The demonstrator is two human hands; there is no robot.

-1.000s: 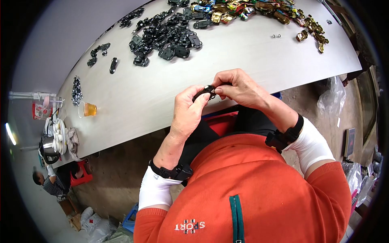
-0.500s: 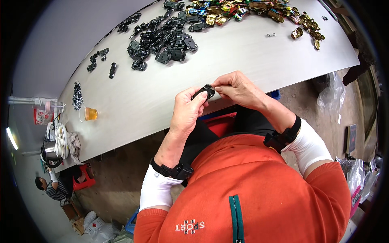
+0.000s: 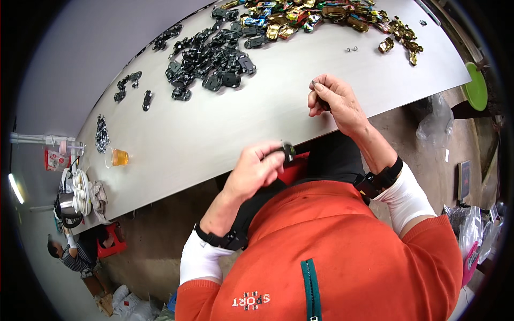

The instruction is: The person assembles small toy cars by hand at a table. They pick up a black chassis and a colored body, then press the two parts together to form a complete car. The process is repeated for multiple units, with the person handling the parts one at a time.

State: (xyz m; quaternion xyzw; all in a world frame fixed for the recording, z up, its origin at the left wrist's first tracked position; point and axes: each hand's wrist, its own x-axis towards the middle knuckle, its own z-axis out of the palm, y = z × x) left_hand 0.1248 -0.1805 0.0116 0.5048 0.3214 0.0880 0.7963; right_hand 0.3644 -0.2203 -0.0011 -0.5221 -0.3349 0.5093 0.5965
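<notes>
My left hand [image 3: 254,168], closed, grips a small black toy car base [image 3: 289,151] just off the table's front edge, over my lap. Above the table edge, apart from the left, my right hand [image 3: 334,101] is curled with thumb and forefinger pressed together. Something dark shows under its fingers, and a tiny greyish bit sits at the fingertips; I cannot make out what they are. Farther back on the table lies a heap of black toy car bases [image 3: 209,61]. A lone small wheel axle [image 3: 352,49] rests to the right of that heap.
Gold and coloured toy car bodies [image 3: 334,12] are piled at the far side of the white table [image 3: 289,85]. At left are a cup of amber drink [image 3: 119,157], a small pile of wheel parts [image 3: 101,134] and a kettle [image 3: 69,206]. Another person [image 3: 75,254] sits beyond the left end.
My hands have come apart. The left has dropped toward my lap with the car base; the right has moved right and slightly away. A green round object now shows beyond the table's right end.
</notes>
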